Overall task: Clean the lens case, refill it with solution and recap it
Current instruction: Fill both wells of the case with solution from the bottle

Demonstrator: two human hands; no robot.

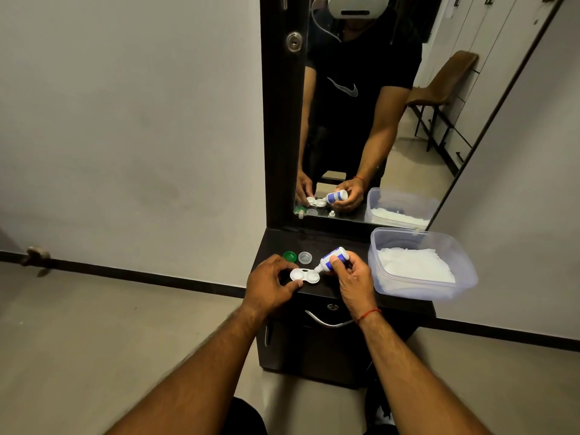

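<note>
A person refills a white lens case (305,275) on a dark tabletop (332,238) below a mirror (361,105). The left hand (269,284) curls round the case's left end, thumb and fingers pinching it — apparently to stop it sliding. The right hand (352,274) wraps a blue-and-white solution bottle (335,257), tilted so its nozzle meets the right-hand well, seemingly for an aimed pour. Both wells stand open; a green cap (289,256) and a clear cap (305,257) lie just behind, handy for recapping. A plastic tub (464,271) of white tissue (414,265) sits to the right — likely for wiping.
</note>
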